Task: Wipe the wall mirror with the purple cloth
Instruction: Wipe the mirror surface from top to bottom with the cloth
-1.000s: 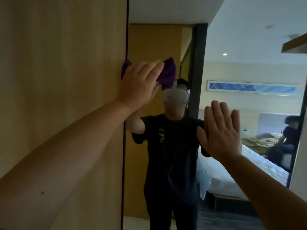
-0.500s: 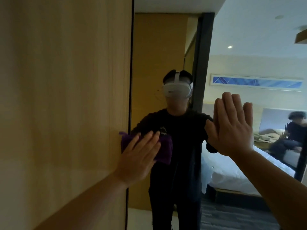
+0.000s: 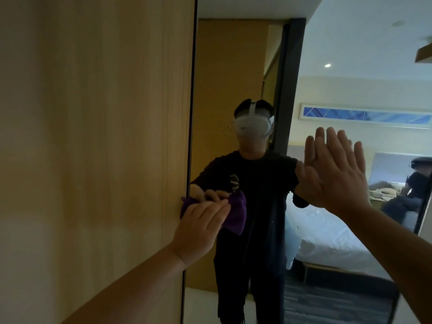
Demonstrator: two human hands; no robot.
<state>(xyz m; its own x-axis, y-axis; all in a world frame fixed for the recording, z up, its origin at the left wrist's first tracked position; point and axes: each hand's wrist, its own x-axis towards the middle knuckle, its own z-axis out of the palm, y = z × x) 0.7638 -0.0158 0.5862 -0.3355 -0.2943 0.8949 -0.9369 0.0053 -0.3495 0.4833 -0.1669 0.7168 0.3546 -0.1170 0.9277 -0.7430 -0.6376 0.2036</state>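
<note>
The tall wall mirror (image 3: 233,66) fills the middle and right of the head view, with a thin dark left edge against wood panelling. My left hand (image 3: 201,228) presses the purple cloth (image 3: 236,213) flat on the glass close to that left edge, at about waist height of my reflection. The cloth bunches out to the right of my fingers. My right hand (image 3: 334,174) rests flat on the glass further right and higher, fingers spread and pointing up, holding nothing.
A light wood wall panel (image 3: 93,136) covers the left half of the view. The mirror reflects a person in a headset, a bed (image 3: 332,239), a dark door frame and a second person seated at the far right.
My left hand has drawn the cloth down the mirror's left side from head height to waist height. My right hand has stayed flat on the glass.
</note>
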